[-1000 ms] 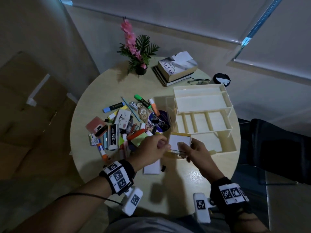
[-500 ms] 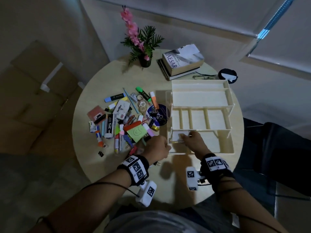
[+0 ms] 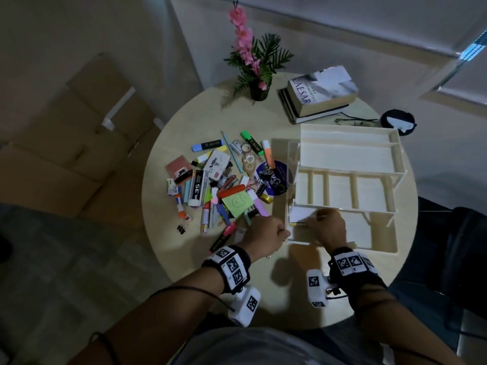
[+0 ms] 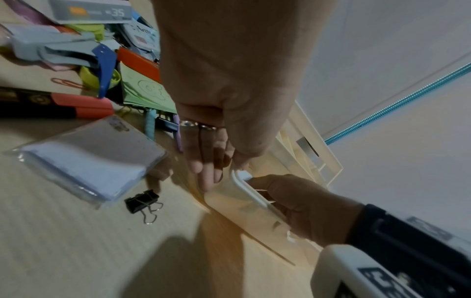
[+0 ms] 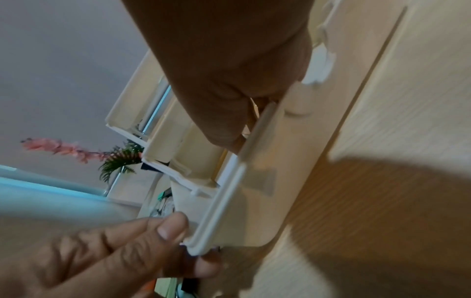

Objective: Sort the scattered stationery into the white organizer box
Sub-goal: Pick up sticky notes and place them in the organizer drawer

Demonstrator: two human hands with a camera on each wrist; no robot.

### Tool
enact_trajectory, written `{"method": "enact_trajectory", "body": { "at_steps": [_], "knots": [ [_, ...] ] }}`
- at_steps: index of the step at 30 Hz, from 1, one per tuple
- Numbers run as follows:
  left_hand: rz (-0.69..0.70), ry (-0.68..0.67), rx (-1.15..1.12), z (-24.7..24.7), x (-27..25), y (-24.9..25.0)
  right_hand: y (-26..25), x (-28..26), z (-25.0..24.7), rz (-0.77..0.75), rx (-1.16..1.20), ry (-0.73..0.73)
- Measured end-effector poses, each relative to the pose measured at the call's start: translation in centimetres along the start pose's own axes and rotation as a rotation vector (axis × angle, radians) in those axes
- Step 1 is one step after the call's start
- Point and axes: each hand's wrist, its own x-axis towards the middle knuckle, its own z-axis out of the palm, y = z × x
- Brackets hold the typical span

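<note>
A: What lies out past the left hand (image 3: 266, 237)?

B: Brown cardboard boxes (image 3: 79, 143) on the floor, then the round pale wood bench (image 3: 184, 248). Just beyond that hand's knuckles sits the scattered stationery (image 3: 224, 185): highlighters, a green sticky pad (image 3: 236, 204), a boxed set marked "35". Nearer the wrist lie a wrapped white note pack (image 4: 89, 159) and a black binder clip (image 4: 141, 199).

A: And the hand itself?

B: Thumb and fingers pinch the near left corner of the white organizer box (image 3: 347, 177).

A: Further right?

B: Beyond both hands, at the bench's far edge, stand a potted pink flower (image 3: 253, 61) and stacked books (image 3: 319, 93), with glasses (image 3: 353, 121) beside them. The organizer box stands on the bench right of the stationery, tiered, its upper trays bare. The right hand (image 3: 326, 227) reaches into its lowest front compartment, fingers curled on a white and yellow note pad (image 3: 300, 216) at the compartment's left end.

A: The room behind?

B: Grey walls, drawn blinds (image 3: 342, 17) with a blue strip of light, and something dark right of the bench.
</note>
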Motion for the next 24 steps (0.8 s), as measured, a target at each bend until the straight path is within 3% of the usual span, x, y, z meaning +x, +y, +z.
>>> {"method": "enact_trajectory", "body": {
  "at_steps": [5, 10, 13, 15, 20, 24],
  "knots": [
    [0.102, -0.009, 0.013, -1.9, -1.5, -1.4, -0.1, -0.2, 0.2, 0.025, -0.005, 0.025],
    [0.105, -0.015, -0.108, -5.3, -2.8, -5.8, -0.5, -1.8, -0.7, -0.081, -0.251, -0.008],
    [0.124, 0.023, -0.161, -8.0, -3.2, -8.8, -3.4, -4.9, -2.4, -0.134, -0.492, -0.032],
    [0.123, 0.086, -0.161, -9.9, -3.1, -10.7, -6.5, -6.8, -2.5, -0.220, -0.494, -0.073],
    [0.083, 0.182, -0.234, -13.4, -2.6, -14.4, -13.2, -7.6, 4.4, -0.430, -0.336, -0.131],
    [0.097, 0.248, -0.262, -15.4, -2.1, -16.5, -13.7, -5.3, 11.0, -0.335, -0.358, -0.123]
  ]
}}
